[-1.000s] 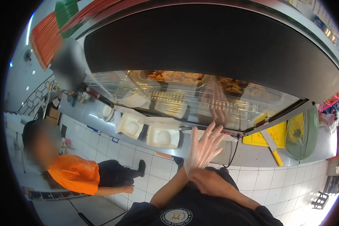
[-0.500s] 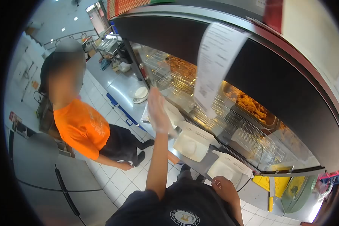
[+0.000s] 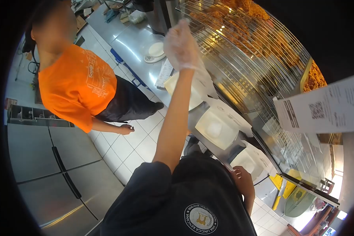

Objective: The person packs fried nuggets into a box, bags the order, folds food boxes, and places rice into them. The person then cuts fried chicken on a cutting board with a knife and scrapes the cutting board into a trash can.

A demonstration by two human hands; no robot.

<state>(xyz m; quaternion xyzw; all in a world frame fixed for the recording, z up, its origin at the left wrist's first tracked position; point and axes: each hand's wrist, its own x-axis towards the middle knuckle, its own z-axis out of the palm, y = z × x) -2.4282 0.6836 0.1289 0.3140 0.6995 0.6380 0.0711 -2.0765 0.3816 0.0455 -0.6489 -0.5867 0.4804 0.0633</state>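
Note:
My left hand (image 3: 181,45), in a clear plastic glove, is raised at the left end of the glass food cabinet (image 3: 224,80). Its fingers are curled; what they hold, if anything, cannot be made out. Fried food (image 3: 240,27) lies behind the wire racks. My bare right hand (image 3: 243,180) is low beside an open paper box (image 3: 249,160), fingers bent inward; their grip is partly hidden. Another open box (image 3: 217,129) with a pale round mound inside stands further left, and a third box (image 3: 190,92) lies beneath my left forearm.
A person in an orange shirt (image 3: 76,84) stands at the left, near a steel fridge (image 3: 39,157). A printed paper (image 3: 322,104) hangs at the right. A white scale (image 3: 155,53) is on the counter. A yellow board (image 3: 291,183) and green tray (image 3: 299,201) are at lower right.
The view has turned left and moved closer to the cabinet. My right hand has let go of the glove and moved right. My left hand has reached forward, its spread fingers now curled.

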